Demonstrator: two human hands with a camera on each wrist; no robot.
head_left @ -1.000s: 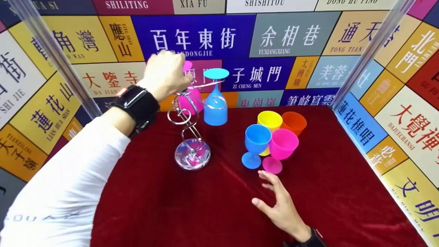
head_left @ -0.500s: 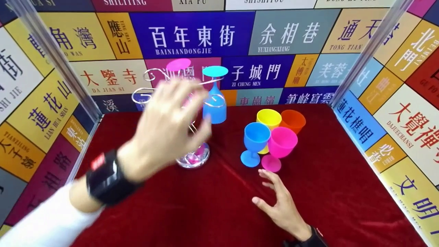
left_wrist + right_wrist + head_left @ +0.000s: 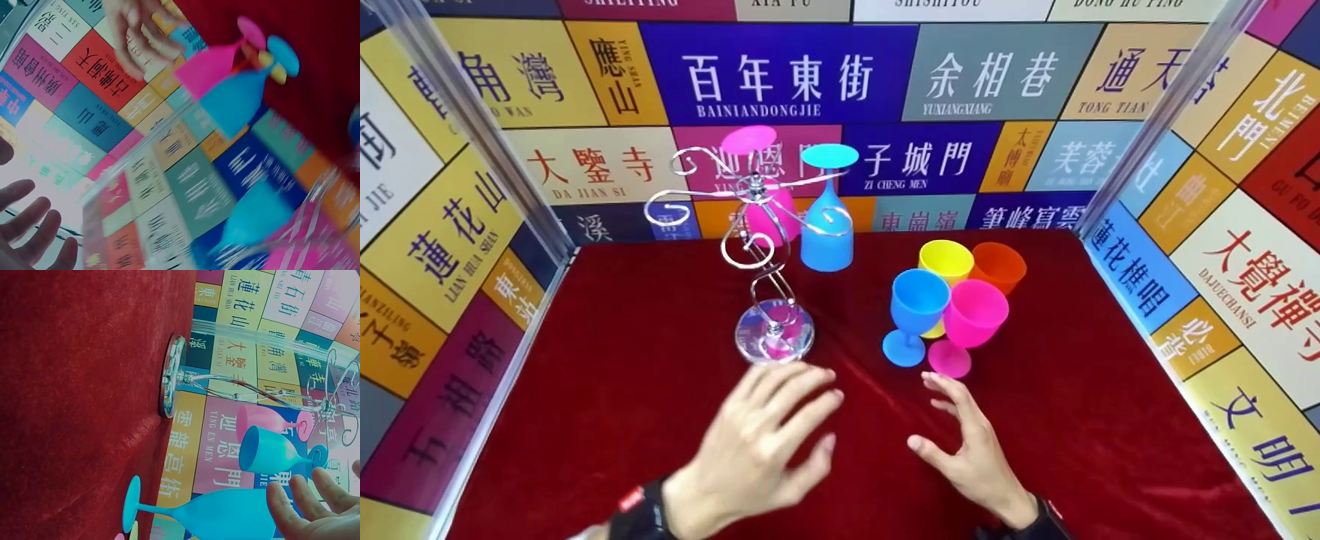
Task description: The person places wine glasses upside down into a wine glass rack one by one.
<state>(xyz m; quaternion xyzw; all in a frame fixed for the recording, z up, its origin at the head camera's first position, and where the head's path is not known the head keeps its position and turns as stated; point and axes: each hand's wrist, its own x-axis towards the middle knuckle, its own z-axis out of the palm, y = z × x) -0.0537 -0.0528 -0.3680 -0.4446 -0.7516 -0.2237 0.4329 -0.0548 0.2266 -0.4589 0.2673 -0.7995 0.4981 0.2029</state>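
My left hand (image 3: pixel 757 442) hovers over the near part of the red cloth, fingers loosely bent and holding nothing. To its right, my right hand (image 3: pixel 979 457) has its fingers relaxed and apart, close in front of a pink goblet (image 3: pixel 976 313). A blue goblet (image 3: pixel 920 301) stands beside that one, with a yellow goblet (image 3: pixel 945 259) and an orange goblet (image 3: pixel 1000 264) behind. Beyond my left hand rises a chrome goblet rack (image 3: pixel 755 187) with curled arms. Upside down from it hang another blue goblet (image 3: pixel 826 240) and another pink goblet (image 3: pixel 771 217).
Dark red cloth (image 3: pixel 607 390) covers the table. Printed panels (image 3: pixel 780 71) with Chinese characters wall it in at the back and both sides. Clear corner posts (image 3: pixel 1155 127) stand where the panels meet.
My left hand has come away from the top of the rack, moving down and toward me, with its fingers loosened. The hanging goblets stay on the rack, and my right hand has hardly moved.
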